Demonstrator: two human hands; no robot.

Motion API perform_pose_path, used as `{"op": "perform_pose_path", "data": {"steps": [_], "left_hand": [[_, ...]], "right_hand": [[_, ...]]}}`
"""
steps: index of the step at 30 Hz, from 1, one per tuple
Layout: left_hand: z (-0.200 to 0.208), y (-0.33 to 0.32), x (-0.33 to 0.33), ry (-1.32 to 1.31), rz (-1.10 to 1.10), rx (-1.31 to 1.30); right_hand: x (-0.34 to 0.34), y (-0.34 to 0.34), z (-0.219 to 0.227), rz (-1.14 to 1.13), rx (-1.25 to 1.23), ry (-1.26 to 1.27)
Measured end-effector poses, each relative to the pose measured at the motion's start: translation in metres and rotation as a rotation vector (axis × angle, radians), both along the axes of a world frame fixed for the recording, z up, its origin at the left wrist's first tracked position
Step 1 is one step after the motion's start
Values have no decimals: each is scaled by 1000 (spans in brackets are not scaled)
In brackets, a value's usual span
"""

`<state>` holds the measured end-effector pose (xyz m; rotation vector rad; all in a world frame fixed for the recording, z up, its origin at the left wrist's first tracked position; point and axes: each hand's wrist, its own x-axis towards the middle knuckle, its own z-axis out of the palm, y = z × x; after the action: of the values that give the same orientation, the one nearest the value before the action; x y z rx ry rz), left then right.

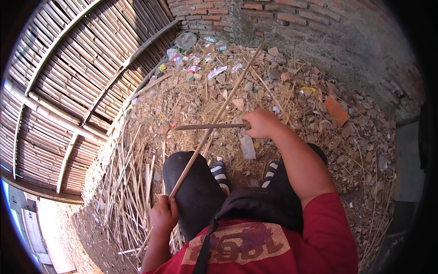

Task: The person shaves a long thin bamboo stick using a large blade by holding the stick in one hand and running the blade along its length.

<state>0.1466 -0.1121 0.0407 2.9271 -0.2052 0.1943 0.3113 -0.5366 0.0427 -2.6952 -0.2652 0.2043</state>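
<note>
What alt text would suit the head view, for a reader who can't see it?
A person's right hand holds what looks like a knife across a long stick gripped in the left hand. Thin sticks lie left of the legs on rubble-strewn ground, with a bamboo wall at left and a brick wall ahead.

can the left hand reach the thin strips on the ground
Probably yes: the thin strips lie beside the left hand with nothing visible between, though its grip on the long stick might have to loosen first.
</note>
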Motion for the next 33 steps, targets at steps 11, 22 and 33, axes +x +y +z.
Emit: {"op": "perform_pose_path", "data": {"steps": [11, 22, 33], "left_hand": [[-10, 0, -11, -174, 24, -178], [-2, 12, -7, 158, 57, -136], [-13, 17, -2, 214, 36, -146]], "right_hand": [[2, -3, -4, -39, 46, 2], [-3, 22, -5, 110, 19, -18], [6, 13, -19, -8, 183, -14]]}}
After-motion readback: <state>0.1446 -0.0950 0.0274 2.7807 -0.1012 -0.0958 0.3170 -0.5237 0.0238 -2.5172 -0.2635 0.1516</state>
